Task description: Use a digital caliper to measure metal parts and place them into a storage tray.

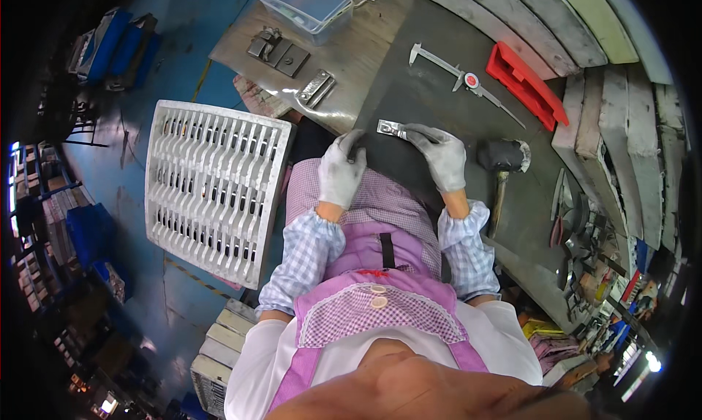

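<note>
A small shiny metal part [391, 129] with a round hole lies over the dark mat, pinched at its right end by my right hand [442, 160]. My left hand [340, 171] is just left of it at the table's near edge, fingers loosely bent and the thumb apart, with nothing seen in it. Both hands wear white gloves with greyed fingertips. Beyond my left hand, a metal block with a bar [316, 88] rests on the bare metal part of the table. A steel fixture with a flat plate [278, 53] sits farther back.
A caliper with a red dial [472, 81] lies beside its open red case [525, 87]. Right of my right hand is a black-headed mallet [504, 156], with pliers [558, 230] beyond it. On the left stands a slotted white tray [212, 189] holding rows of metal parts. A clear plastic box [311, 6] is at the back.
</note>
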{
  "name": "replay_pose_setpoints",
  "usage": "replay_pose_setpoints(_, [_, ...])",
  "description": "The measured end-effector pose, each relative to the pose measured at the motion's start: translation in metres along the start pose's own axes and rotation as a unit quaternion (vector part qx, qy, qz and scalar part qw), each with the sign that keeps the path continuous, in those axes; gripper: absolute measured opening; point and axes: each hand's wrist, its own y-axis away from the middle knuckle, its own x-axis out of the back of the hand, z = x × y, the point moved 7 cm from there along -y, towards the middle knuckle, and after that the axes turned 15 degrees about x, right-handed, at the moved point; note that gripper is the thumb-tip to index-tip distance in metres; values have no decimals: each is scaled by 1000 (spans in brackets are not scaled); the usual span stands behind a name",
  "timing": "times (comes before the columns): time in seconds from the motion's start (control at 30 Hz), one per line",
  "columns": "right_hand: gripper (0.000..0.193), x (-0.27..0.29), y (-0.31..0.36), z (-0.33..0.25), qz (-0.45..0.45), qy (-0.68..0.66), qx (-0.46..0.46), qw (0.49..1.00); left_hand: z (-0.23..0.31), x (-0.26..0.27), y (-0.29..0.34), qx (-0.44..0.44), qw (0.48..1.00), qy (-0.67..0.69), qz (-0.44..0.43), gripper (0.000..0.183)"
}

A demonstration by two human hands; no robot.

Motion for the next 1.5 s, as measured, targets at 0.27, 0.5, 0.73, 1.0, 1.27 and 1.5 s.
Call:
replay_pose_setpoints(0.27, [28, 16, -9, -1, 7, 220, 21, 975, 7, -35, -10, -10, 999, -47, 13, 41])
replay_pose_setpoints(0.5, [29, 15, -14, -4, -41, 223, 0, 974, 22, -49, -3, -63, 991, -99, 57, 64])
replay_pose_setpoints(0.73, [21, 22, -18, 3, -58, 166, 136, 975, 28, -71, 3, -130, 978, -160, 28, 63])
replay_pose_setpoints(1.0, [24, 68, 21, 45, 147, 277, 256, 914, 23, -93, 8, -122, 966, -228, 6, 71])
replay_pose_setpoints(1.27, [26, 67, 27, 43, 132, 246, 264, 923, 24, -91, 7, -123, 965, -230, 12, 72])
replay_pose_setpoints(1.5, [35, 61, 31, 23, 85, 288, 255, 919, 28, -83, 6, -131, 968, -211, 21, 70])
